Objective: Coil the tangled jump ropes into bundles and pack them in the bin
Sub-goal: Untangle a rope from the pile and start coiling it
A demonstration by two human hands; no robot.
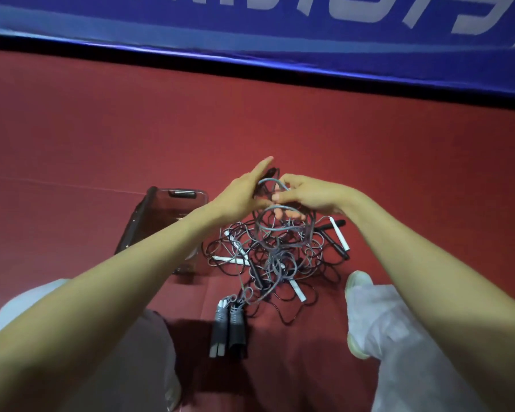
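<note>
Forearms (pixel 107 289) converge, hands (pixel 238 200) (pixel 312 196) gripping raised rope loops (pixel 271 180).

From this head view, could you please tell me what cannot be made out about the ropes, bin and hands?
Head view:
bin: the left forearm covers its near part, so its contents are unclear.
rope pile: strands overlap; ropes cannot be counted.
left hand: its back faces the camera, hiding any grip on the grey loop, which the right hand pinches.
banner: lettering cut off by the top edge.
</note>
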